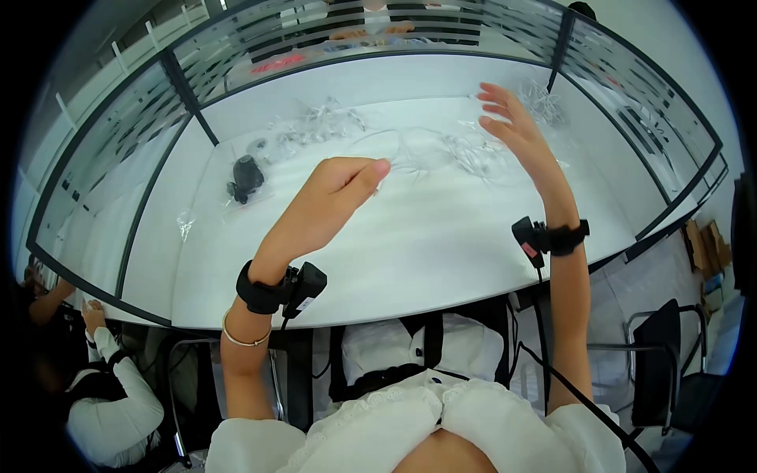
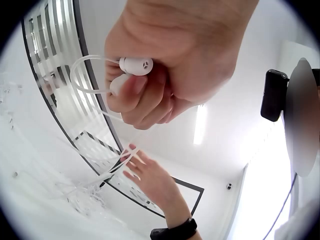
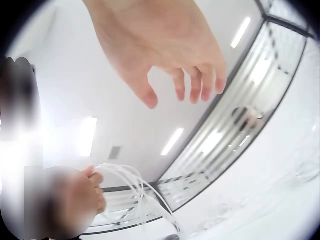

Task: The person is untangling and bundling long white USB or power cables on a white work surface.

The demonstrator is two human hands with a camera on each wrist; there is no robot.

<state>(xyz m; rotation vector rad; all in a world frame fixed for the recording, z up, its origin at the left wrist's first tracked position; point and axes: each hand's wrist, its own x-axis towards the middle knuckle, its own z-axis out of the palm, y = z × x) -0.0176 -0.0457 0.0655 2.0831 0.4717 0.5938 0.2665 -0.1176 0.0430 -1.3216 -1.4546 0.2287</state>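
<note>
Left hand (image 1: 323,201) clamped on a white cable (image 2: 134,66) at its cylindrical end, above mid-bench (image 1: 378,268); right hand (image 1: 516,126), fingers apart, raised toward the far-right corner; black item (image 1: 247,178) bagged near the far-left corner.

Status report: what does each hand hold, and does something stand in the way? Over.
Left hand grips white cable at its cylindrical end. Right hand raised, empty. Black bagged item on table, not blocking hands.
</note>
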